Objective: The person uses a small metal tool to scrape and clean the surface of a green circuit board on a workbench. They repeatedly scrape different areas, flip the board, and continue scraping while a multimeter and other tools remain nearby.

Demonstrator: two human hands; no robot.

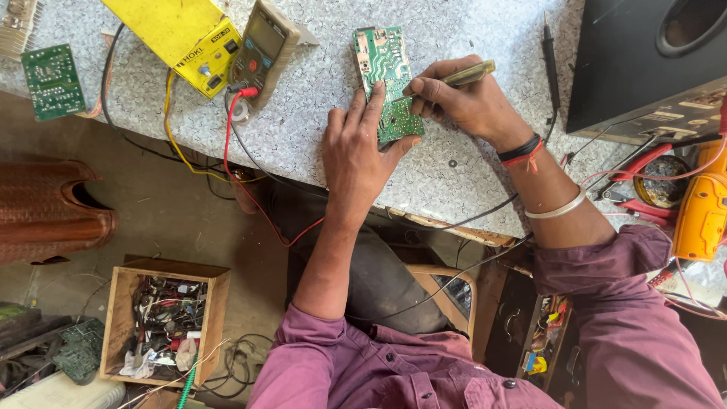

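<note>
While the left hand presses flat on the green circuit board, fingers spread to pin it to the speckled counter, the right hand is closed around a yellowish screwdriver, tip on the board. A multimeter sits just beyond the left hand.

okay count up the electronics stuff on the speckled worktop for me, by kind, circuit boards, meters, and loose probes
Green circuit boards: 2, one steadied by the left hand while the right hand works on it with a tool, one at the far edge
Meters: 2, yellow and grey
Loose black probe: 1
Total: 5
</note>
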